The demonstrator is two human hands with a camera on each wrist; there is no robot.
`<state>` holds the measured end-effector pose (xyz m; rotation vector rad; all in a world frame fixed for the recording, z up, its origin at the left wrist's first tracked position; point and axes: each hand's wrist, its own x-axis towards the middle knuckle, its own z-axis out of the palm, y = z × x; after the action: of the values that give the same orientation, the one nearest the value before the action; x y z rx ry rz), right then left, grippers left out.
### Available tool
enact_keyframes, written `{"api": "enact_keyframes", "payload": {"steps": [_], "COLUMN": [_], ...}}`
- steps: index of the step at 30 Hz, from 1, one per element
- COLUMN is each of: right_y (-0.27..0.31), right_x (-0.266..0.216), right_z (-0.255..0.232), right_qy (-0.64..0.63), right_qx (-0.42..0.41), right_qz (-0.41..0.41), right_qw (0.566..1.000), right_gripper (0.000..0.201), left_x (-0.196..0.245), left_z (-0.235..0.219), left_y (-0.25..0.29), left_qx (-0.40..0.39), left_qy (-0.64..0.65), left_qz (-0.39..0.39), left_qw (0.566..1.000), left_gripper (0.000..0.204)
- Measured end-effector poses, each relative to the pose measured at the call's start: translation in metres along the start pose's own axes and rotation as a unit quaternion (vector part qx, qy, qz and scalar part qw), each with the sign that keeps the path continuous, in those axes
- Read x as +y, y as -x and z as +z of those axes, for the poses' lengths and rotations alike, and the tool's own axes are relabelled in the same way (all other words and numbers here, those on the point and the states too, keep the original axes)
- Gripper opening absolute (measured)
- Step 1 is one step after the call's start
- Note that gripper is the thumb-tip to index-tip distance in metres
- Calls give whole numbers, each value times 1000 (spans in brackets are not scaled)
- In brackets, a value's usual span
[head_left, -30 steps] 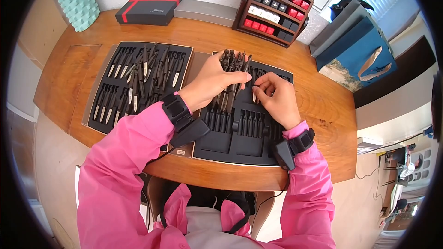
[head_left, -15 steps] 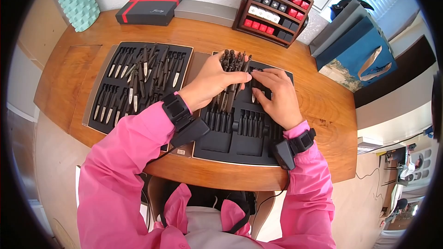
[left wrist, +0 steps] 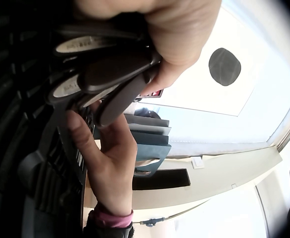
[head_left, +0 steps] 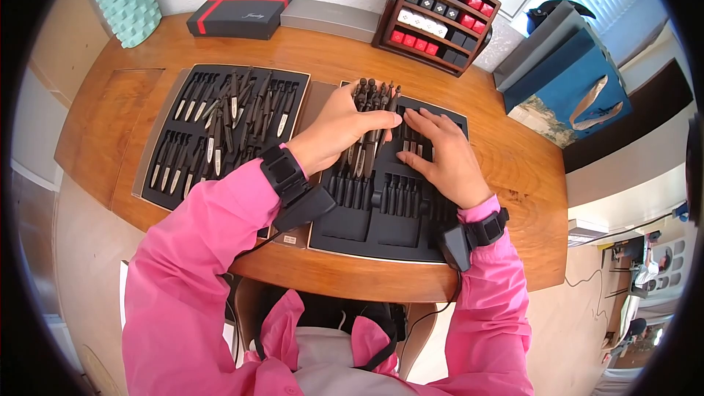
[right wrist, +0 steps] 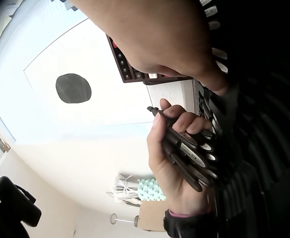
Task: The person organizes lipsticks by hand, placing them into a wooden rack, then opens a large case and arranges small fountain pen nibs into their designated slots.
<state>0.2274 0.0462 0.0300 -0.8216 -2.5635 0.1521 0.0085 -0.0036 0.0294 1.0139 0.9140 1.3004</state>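
My left hand [head_left: 345, 130] grips a bundle of slim dark brown sticks [head_left: 364, 160] with knobbed, turned tops and pale oval labels near their rounded lower ends. The bundle is over the upper left part of the right black tray [head_left: 341, 229]. In the right wrist view, the left fingers and thumb wrap round these sticks [right wrist: 192, 155]. Beside them, my right hand [head_left: 451, 163] lies over the same tray, fingers extended and thumb apart. Labelled ends of seated sticks [head_left: 413, 148] show between its thumb and fingers. Its fingertips are down at the slots, partly hidden in the wrist views.
A left black tray [head_left: 155, 196] has sticks in rows and a loose heap [head_left: 238, 114] on top. Behind stand a dark gift box [head_left: 242, 15] with red ribbon and a wooden rack [head_left: 433, 18] of small boxes. Blue paper bags [head_left: 568, 84] stand at the right.
My right hand has gone from a pinch at a slot to extended fingers over the tray, uncovering seated labelled ends. The left hand keeps its grip on the bundle, nearly still.
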Motion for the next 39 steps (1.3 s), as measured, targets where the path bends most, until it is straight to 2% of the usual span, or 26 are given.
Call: {"api": "enact_keyframes", "payload": {"steps": [5, 12, 14, 15, 17, 21, 27, 31, 33, 35, 37, 39], "right_y": [-3, -4, -1, -1, -3, -8, -7, -8, -10, -8, -8, -8], "right_x": [-7, -12, -5, -5, -8, -17, -9, -11, -13, -10, -5, -3], "right_z": [-9, -10, 0, 0, 3, 6, 9, 4, 4, 0, 0, 3], "right_qy": [-48, -62, -155, -154, -280, -423, -470, -519, -556, -554, -525, -498], "right_qx": [31, 0, 73, 73, 120, 63, 65, 83, 165, 166, 228, 243], "right_qz": [24, 51, 84, 84, 119, 166, 167, 184, 186, 192, 191, 195], "right_qw": [998, 997, 982, 982, 945, 889, 864, 830, 793, 793, 797, 809], "right_gripper": [51, 36, 27, 27, 22, 21, 19, 20, 20, 22, 22, 22], "left_x": [0, 4, 3, 3, 3, 0, -2, -3, -3, -4, -1, 0], "left_z": [0, 1, 0, 1, 4, 10, 6, 7, 8, 8, 6, 7], "left_y": [0, 1, -1, -1, 0, 0, -1, 0, 0, -1, 1, 1], "left_qx": [-1, -10, -34, -34, -45, -46, -78, -44, -20, 45, 40, 52], "left_qy": [1, -3, -15, -15, -43, -72, -107, -52, -32, -14, -22, -15], "left_qz": [-2, -1, -9, -9, 14, 30, 45, 36, 38, 50, 43, 39], "left_qw": [1000, 1000, 999, 999, 998, 996, 990, 997, 999, 998, 998, 998], "left_gripper": [37, 33, 31, 31, 35, 36, 43, 43, 42, 40, 39, 39]}}
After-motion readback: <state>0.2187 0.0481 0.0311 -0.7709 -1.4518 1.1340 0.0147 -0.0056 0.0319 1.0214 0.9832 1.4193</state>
